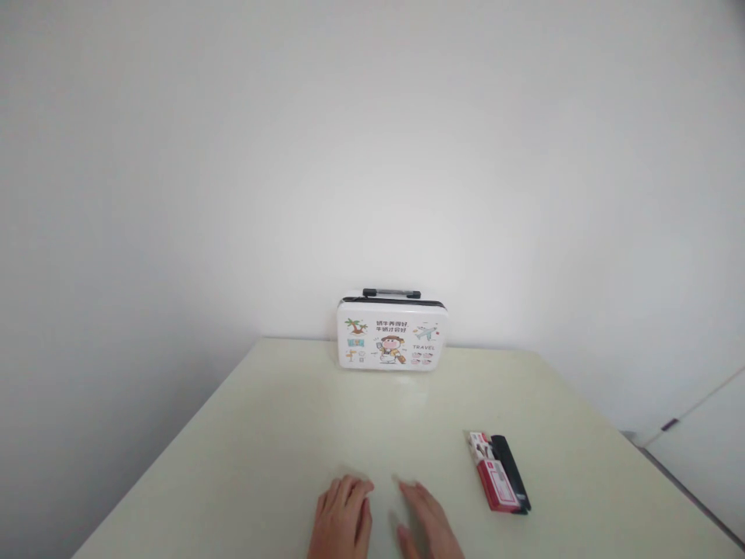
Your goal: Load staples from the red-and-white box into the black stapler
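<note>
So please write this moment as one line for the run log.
left hand flat on table, empty | right hand flat, empty | red pack and black case right of hands | white travel case upright by wall

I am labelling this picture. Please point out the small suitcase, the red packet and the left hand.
small suitcase [392,335]: head view, printed front face.
red packet [496,481]: head view, red top face.
left hand [342,519]: head view, back of hand.

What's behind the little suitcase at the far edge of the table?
Only the plain white wall shows behind the suitcase; it stands upright at the table edge. Anything directly behind it is hidden.
</note>
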`<state>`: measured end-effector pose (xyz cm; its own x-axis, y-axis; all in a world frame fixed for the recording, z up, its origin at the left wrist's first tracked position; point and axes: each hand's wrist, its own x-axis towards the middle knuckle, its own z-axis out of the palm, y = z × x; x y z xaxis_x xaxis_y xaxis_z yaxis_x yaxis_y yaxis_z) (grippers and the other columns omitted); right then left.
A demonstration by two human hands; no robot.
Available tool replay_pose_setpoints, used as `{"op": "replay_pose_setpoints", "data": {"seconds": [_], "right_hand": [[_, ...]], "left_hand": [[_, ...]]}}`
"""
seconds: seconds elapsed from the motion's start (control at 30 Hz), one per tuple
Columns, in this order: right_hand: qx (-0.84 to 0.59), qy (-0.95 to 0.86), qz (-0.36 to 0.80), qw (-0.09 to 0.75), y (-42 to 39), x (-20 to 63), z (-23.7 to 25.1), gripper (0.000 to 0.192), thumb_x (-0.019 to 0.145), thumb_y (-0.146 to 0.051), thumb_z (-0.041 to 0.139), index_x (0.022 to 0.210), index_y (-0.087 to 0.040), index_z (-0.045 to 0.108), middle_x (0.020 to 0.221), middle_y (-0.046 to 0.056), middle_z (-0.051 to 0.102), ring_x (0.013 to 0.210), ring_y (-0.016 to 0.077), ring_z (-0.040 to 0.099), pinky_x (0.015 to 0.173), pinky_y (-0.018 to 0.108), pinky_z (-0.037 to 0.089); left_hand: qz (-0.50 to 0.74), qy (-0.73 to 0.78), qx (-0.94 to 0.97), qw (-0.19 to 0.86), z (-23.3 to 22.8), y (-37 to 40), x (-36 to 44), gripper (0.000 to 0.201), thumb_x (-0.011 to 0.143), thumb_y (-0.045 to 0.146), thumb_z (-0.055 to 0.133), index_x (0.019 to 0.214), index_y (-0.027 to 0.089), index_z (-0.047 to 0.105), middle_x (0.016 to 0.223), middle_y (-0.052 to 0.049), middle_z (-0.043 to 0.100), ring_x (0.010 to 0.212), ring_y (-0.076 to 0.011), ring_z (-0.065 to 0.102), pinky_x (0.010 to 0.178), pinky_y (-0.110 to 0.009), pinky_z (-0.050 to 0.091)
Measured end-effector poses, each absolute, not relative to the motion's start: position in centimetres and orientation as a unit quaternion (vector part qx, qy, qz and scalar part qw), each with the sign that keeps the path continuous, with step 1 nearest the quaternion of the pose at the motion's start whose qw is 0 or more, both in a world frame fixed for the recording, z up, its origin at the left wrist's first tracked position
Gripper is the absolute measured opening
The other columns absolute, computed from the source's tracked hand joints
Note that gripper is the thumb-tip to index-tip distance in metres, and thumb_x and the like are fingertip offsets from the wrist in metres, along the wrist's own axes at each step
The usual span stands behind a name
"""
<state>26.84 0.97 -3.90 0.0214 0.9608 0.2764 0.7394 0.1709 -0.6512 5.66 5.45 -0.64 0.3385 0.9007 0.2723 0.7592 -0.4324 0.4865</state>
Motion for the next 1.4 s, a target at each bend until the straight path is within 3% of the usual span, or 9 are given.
{"op": "replay_pose_setpoints", "data": {"seconds": [0.1,0.2,0.27,0.4,0.53,1.1,1.4], "right_hand": [[-0.690,-0.666,0.018,0.283,2.1,22.3,-6.0,0.050,0.092,-0.045,0.051,0.141,-0.038,0.059,0.147,0.001,0.057,0.136,0.0339,0.054,0.115,0.060,0.039],[-0.689,-0.688,-0.026,0.227,2.3,21.9,-7.2,0.052,0.093,-0.047,0.049,0.145,-0.042,0.052,0.151,-0.003,0.050,0.135,0.0349,0.055,0.112,0.062,0.040],[-0.681,-0.702,-0.038,0.206,2.2,22.2,-7.5,0.054,0.093,-0.049,0.048,0.146,-0.042,0.051,0.152,-0.003,0.049,0.135,0.0354,0.055,0.111,0.062,0.042],[-0.699,-0.685,-0.063,0.197,2.0,21.9,-7.3,0.055,0.091,-0.045,0.048,0.146,-0.039,0.052,0.154,-0.003,0.045,0.139,0.0354,0.050,0.116,0.063,0.034],[-0.702,-0.682,-0.066,0.195,1.9,21.2,-6.8,0.056,0.089,-0.041,0.048,0.145,-0.039,0.053,0.153,-0.004,0.046,0.139,0.0352,0.051,0.115,0.063,0.034],[-0.707,-0.668,-0.070,0.221,2.2,21.6,-8.4,0.051,0.092,-0.040,0.044,0.142,-0.042,0.056,0.151,-0.006,0.050,0.136,0.0325,0.054,0.114,0.061,0.036],[-0.703,-0.673,-0.074,0.220,1.9,21.5,-7.4,0.049,0.095,-0.038,0.041,0.141,-0.041,0.057,0.150,-0.006,0.051,0.138,0.0305,0.053,0.116,0.058,0.035]], "left_hand": [[0.264,0.490,0.831,-0.028,-3.6,5.5,3.4,0.042,0.097,0.032,0.051,0.139,0.032,0.058,0.138,-0.001,0.066,0.125,-0.0212,0.060,0.102,-0.037,0.048],[0.242,0.471,0.835,-0.151,-6.7,5.8,2.7,0.057,0.094,0.034,0.051,0.151,0.030,0.046,0.150,-0.001,0.057,0.132,-0.0242,0.057,0.102,-0.040,0.047],[0.232,0.471,0.832,-0.180,-8.1,5.9,2.8,0.063,0.093,0.035,0.050,0.155,0.029,0.040,0.154,-0.001,0.052,0.135,-0.0254,0.054,0.103,-0.042,0.046],[0.222,0.475,0.831,-0.184,-8.7,6.1,2.9,0.067,0.094,0.037,0.048,0.158,0.030,0.031,0.158,0.000,0.046,0.140,-0.0249,0.050,0.105,-0.043,0.042],[0.211,0.472,0.837,-0.180,-8.3,6.0,2.6,0.067,0.096,0.039,0.047,0.159,0.031,0.027,0.158,0.001,0.045,0.140,-0.0231,0.049,0.106,-0.041,0.042],[0.203,0.501,0.828,-0.148,-10.6,6.3,2.9,0.066,0.095,0.038,0.045,0.158,0.034,0.026,0.158,0.003,0.043,0.139,-0.0243,0.051,0.107,-0.044,0.043],[0.200,0.496,0.833,-0.140,-9.1,5.9,2.9,0.064,0.097,0.035,0.044,0.159,0.032,0.025,0.160,0.002,0.041,0.142,-0.0232,0.047,0.110,-0.041,0.040]]}}
